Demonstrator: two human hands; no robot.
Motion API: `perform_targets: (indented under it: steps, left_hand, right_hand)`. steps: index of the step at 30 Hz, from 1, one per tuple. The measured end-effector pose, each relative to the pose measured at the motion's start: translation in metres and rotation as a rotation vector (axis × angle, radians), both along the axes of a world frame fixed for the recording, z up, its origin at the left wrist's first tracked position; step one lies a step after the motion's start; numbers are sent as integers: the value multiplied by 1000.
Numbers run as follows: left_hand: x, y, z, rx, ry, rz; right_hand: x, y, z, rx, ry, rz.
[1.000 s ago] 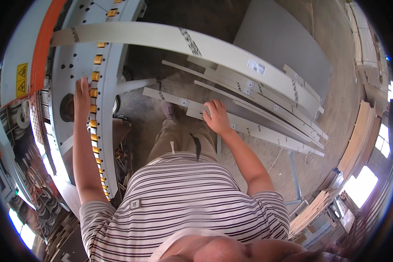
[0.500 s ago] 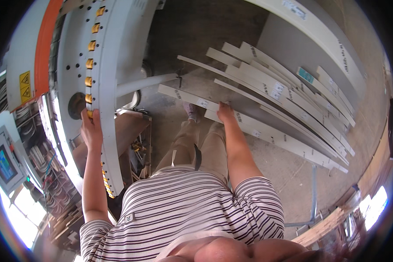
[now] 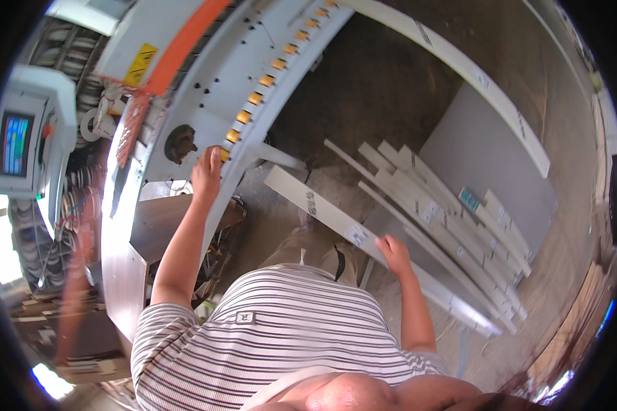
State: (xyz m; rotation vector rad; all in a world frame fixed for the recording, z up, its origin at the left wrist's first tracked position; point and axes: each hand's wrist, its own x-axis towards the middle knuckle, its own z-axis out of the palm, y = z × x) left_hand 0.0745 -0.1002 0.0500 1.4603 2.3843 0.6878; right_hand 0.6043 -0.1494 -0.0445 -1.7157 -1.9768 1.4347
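My right hand grips the edge of a long, narrow white board, which slants across in front of my legs with its far end towards the machine. Printed marks and a label show on its face. My left hand rests at the edge of the pale machine bed, fingers extended beside the lowest visible yellow roller; nothing shows in it. Several similar white strips lie fanned out beyond my right hand on a large grey panel.
A control screen stands far left, near an orange-trimmed machine housing. Below my left forearm is a brown wooden box. A long curved-looking white board crosses the upper right. Stacked wood lies along the right side.
The view has turned, shifting the machine rightward. The white board in my right hand has come up closer to me, its near end lower in view. My left hand stays by the rollers.
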Motion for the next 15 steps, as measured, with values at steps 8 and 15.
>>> perform_targets:
  steps: [8, 15]
  left_hand:
    - [57, -5, 54, 623, -1310, 235]
    - [17, 19, 91, 669, -1400, 373]
  right_hand:
    - [-85, 36, 133, 18, 161, 3]
    - [-165, 45, 113, 45, 226, 270]
